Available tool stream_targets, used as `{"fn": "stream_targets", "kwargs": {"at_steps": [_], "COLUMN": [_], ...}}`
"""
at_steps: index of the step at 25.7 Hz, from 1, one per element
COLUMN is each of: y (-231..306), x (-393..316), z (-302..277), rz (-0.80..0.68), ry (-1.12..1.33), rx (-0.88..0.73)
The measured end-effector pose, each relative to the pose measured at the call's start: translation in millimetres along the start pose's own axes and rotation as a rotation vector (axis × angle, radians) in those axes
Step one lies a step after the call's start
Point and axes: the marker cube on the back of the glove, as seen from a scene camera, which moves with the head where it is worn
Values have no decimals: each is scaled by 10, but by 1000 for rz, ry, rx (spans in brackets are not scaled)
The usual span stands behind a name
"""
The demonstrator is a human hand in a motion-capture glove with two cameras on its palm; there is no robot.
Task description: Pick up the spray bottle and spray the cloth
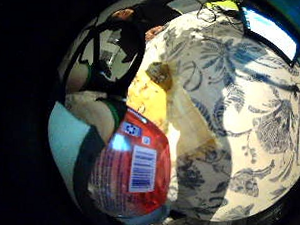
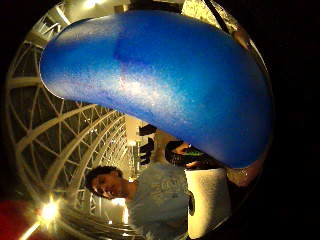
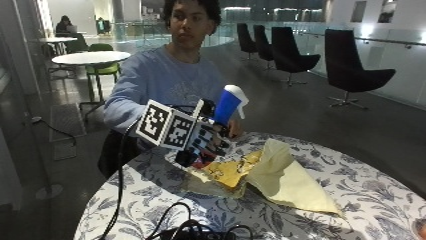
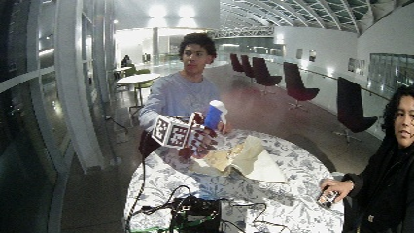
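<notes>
My gloved right hand (image 3: 208, 141) grips a spray bottle (image 3: 228, 104) with a red body and a blue and white head, held upright above the table's near left part. Its nozzle points over a pale yellow cloth (image 3: 287, 176), which lies rumpled on the flowered tablecloth (image 3: 373, 187) just right of the hand. The wide outside view shows the same: hand (image 4: 199, 138), bottle (image 4: 214, 113), cloth (image 4: 253, 158). The bottle's red labelled body (image 1: 133, 171) fills the little finger side palm view beside the cloth (image 1: 151, 96). Its blue head (image 2: 160, 75) fills the thumb side view.
Black cables and a dark device (image 3: 193, 231) lie at the table's front edge, also visible as the device (image 4: 197, 211) in the wide outside view. A lit screen (image 1: 271, 32) stands at the table's far rim. Chairs and tables stand behind the person.
</notes>
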Motion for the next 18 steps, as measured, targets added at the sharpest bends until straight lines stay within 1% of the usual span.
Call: {"fn": "stream_targets", "kwargs": {"at_steps": [9,18], "y": [-133,-149], "x": [-147,-216], "z": [277,455], "rz": [114,175], "ry": [151,166], "rx": [-174,-321]}}
